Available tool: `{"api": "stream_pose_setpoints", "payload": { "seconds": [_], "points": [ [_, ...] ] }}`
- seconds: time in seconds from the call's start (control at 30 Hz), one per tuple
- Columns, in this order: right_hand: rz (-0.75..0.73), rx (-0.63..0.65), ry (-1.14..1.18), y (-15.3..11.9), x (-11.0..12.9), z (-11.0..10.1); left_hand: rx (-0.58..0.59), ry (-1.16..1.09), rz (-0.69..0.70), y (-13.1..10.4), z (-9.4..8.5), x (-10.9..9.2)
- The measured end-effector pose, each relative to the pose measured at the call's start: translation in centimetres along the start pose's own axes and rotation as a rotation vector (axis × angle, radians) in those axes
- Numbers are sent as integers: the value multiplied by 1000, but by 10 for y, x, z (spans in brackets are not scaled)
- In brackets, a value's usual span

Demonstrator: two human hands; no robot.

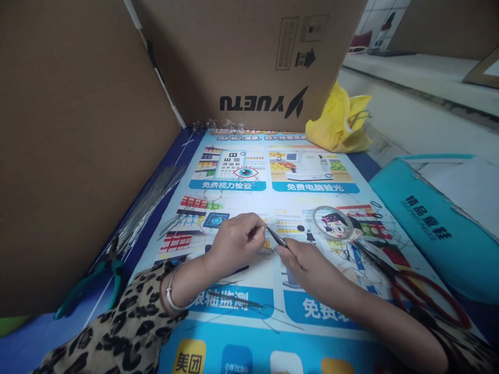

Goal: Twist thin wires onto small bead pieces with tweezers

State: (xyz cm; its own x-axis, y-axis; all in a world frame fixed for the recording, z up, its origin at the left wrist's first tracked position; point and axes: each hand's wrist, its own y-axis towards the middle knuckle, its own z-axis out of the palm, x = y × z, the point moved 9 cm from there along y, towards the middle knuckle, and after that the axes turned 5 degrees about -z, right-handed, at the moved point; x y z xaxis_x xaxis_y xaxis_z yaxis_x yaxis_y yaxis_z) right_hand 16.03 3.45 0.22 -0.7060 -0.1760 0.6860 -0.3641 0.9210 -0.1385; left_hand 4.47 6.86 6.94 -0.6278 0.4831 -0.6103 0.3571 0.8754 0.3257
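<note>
My left hand (239, 239) is closed in a pinch above the middle of the printed poster (268, 270). Whatever lies between its fingertips is too small to make out. From the right, my right hand (306, 262) grips slim, pointed metal tweezers (276, 236), their tip touching or almost touching the left fingertips. Most of the tool's grip end is hidden in the palm. Thin pieces of wire (249, 304) lie on the poster below the hands. A roll of clear tape (332, 223) rests beyond my right hand.
Red-handled scissors (409, 285) lie by my right forearm; teal-handled pliers (103, 275) and a wire bundle (150, 202) lie left. Cardboard walls (249, 57) enclose the left and back. A yellow bag (339, 119) and a teal box (424, 218) stand right.
</note>
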Motion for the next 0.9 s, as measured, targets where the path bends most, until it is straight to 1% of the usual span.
{"api": "stream_pose_setpoints", "payload": {
  "seconds": [0.17,0.27,0.37,0.5,0.53,0.6,0.7,0.8,0.87,0.9],
  "points": [
    [13,33,-1,-1,0,3,35,-16,12,2,-1,1],
    [13,35,-1,0,1,2,80,-26,-17,5,1,3],
    [10,36,36,1,1,1,188,-83,-119,9,6,13],
    [109,115,288,-1,-8,10,404,-283,-290,12,21,32],
    [136,142,354,-2,-11,13,433,-319,-322,13,23,37],
    [156,173,438,-4,-14,15,447,-329,-348,17,23,44],
    [156,179,483,-3,-14,14,457,-259,-326,28,25,47],
    [166,178,537,-2,-14,13,516,-158,-303,42,36,46],
    [166,165,549,-2,-14,13,583,21,-272,51,48,46],
    [163,157,541,-2,-14,13,600,160,-243,57,53,47]
  ]
}}
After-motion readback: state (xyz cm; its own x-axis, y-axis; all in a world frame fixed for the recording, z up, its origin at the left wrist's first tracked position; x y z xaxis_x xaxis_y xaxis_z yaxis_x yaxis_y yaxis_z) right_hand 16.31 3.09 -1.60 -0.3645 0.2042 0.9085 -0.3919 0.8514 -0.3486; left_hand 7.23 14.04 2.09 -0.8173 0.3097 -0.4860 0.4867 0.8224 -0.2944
